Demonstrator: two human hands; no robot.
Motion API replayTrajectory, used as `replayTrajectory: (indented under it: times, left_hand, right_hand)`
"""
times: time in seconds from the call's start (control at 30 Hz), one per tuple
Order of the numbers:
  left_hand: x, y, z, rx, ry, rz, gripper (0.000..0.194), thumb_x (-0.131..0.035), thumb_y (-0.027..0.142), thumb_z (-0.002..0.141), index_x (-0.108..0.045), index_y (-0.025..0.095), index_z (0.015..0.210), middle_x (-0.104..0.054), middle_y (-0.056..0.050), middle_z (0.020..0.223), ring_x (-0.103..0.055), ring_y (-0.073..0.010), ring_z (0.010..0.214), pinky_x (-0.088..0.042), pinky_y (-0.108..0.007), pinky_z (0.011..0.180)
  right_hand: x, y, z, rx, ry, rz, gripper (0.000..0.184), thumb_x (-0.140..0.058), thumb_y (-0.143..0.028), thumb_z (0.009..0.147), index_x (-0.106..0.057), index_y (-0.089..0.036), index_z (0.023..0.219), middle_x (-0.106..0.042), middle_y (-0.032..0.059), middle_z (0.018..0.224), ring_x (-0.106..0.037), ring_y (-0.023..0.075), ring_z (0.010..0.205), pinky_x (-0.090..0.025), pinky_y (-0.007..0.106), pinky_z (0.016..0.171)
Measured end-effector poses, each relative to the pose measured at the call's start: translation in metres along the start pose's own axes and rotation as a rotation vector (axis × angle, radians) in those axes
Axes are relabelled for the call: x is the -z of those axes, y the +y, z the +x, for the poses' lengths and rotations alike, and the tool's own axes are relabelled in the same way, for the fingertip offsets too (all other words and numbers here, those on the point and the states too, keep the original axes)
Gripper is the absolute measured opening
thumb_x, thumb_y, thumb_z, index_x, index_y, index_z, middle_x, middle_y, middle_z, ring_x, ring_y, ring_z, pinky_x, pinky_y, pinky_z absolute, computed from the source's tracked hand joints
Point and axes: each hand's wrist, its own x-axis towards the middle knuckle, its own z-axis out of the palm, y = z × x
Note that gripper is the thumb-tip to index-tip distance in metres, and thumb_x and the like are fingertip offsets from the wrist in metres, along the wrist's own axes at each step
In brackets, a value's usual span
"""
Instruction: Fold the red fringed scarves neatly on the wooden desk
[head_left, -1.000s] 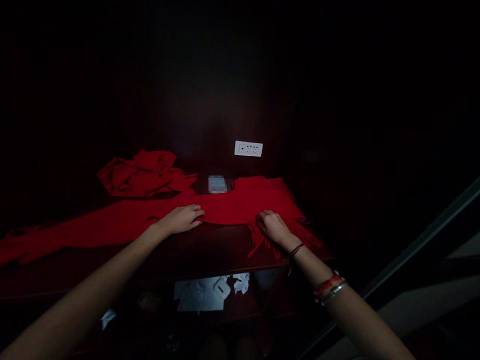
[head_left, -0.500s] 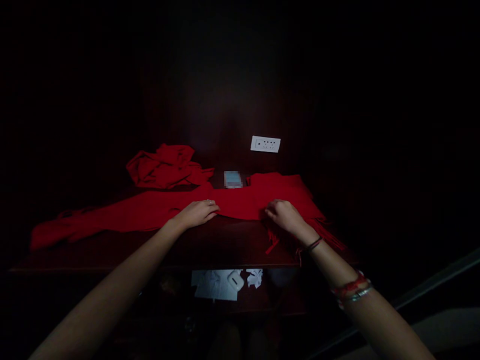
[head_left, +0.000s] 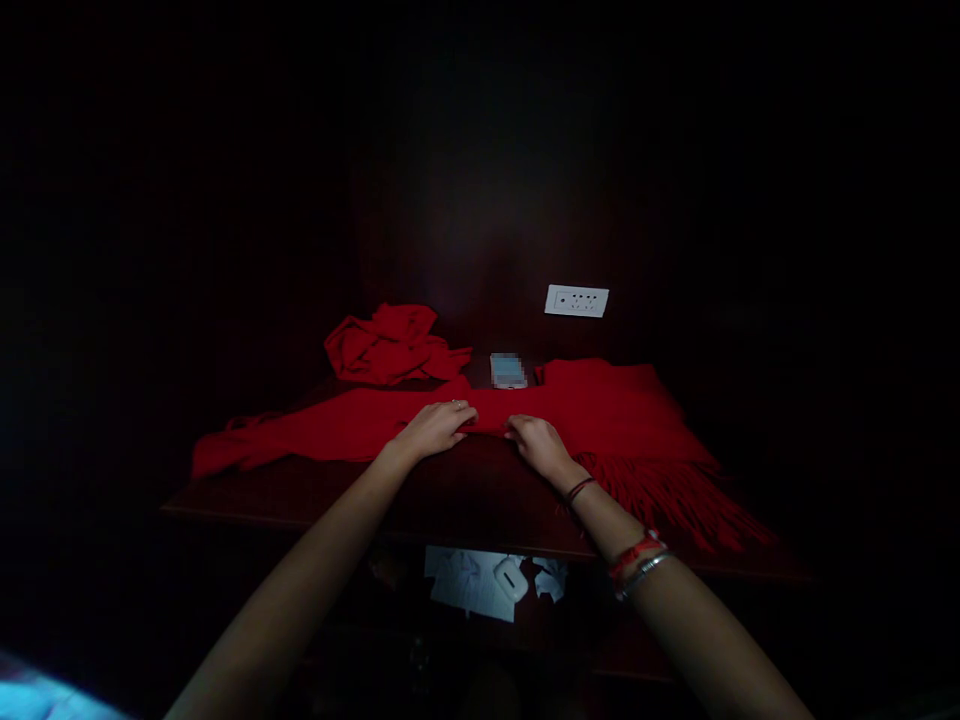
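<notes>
A long red scarf (head_left: 360,415) with a fringe at its right end lies across the dark wooden table. My left hand (head_left: 437,425), a ring on one finger, is closed on the scarf's front edge near the middle. Just to the right, my right hand (head_left: 536,440) has its fingers curled on the same edge, with a short stretch of cloth between the two hands. The scarf's right part is spread wide and its fringe hangs toward the front edge. Cloth and shadow hide the fingertips in part.
Behind the scarf lie a crumpled red cloth (head_left: 394,345) and a phone (head_left: 508,370) with a blurred screen. A white socket panel (head_left: 576,300) is on the back wall. Below the tabletop (head_left: 465,500), a shelf holds papers (head_left: 472,590) and a white case (head_left: 511,579).
My right hand has moved left along the scarf's edge, closer to my left hand. More fringe shows at the right. The view has turned slightly to the left.
</notes>
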Motion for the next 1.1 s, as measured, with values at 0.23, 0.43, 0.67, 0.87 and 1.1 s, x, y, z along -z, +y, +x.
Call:
replayTrajectory:
  times: [0.23, 0.43, 0.67, 0.87, 1.1]
  left_hand:
    - [-0.001, -0.011, 0.000, 0.012, -0.020, 0.049, 0.018, -0.043, 0.027, 0.081, -0.055, 0.019, 0.091, -0.060, -0.005, 0.084, -0.055, -0.0176, 0.079, -0.039, -0.023, 0.064]
    - [0.002, -0.008, 0.000, 0.012, -0.043, 0.074, 0.022, -0.039, 0.030, 0.082, -0.058, 0.019, 0.087, -0.060, -0.006, 0.077, -0.055, -0.0173, 0.074, -0.038, -0.023, 0.061]
    - [0.009, -0.003, -0.003, 0.009, -0.049, 0.068, 0.021, -0.038, 0.029, 0.083, -0.056, 0.020, 0.088, -0.059, -0.005, 0.082, -0.054, -0.0172, 0.078, -0.039, -0.024, 0.066]
    - [0.010, -0.029, -0.037, 0.113, 0.085, 0.113, 0.035, -0.051, 0.015, 0.071, -0.048, 0.020, 0.105, -0.048, -0.008, 0.108, -0.044, -0.0212, 0.100, -0.034, -0.033, 0.086]
    - [0.012, -0.043, -0.055, 0.226, 0.212, -0.163, 0.035, -0.039, 0.003, 0.067, -0.052, 0.014, 0.098, -0.056, -0.005, 0.097, -0.049, -0.0147, 0.094, -0.037, -0.026, 0.086]
  right_hand:
    - [-0.004, -0.005, 0.000, 0.011, 0.077, 0.060, 0.020, -0.039, -0.024, 0.083, -0.047, -0.017, 0.100, -0.057, 0.0077, 0.095, -0.051, 0.0155, 0.086, -0.034, 0.023, 0.069]
    - [-0.006, -0.017, 0.005, 0.041, 0.072, 0.009, 0.014, -0.042, -0.022, 0.081, -0.051, -0.015, 0.090, -0.055, 0.0084, 0.089, -0.048, 0.0168, 0.084, -0.034, 0.025, 0.074]
    - [-0.007, -0.014, 0.005, 0.039, 0.050, 0.002, 0.018, -0.037, -0.020, 0.084, -0.054, -0.016, 0.083, -0.056, 0.0070, 0.083, -0.050, 0.0152, 0.079, -0.033, 0.023, 0.069]
    - [-0.003, -0.008, 0.001, 0.008, 0.038, 0.002, 0.017, -0.038, -0.020, 0.083, -0.055, -0.016, 0.083, -0.055, 0.0071, 0.086, -0.050, 0.0153, 0.080, -0.034, 0.023, 0.068]
    - [0.002, -0.005, 0.004, 0.077, 0.056, 0.024, 0.017, -0.038, -0.017, 0.082, -0.052, -0.014, 0.092, -0.055, 0.0071, 0.088, -0.050, 0.0155, 0.082, -0.035, 0.024, 0.072]
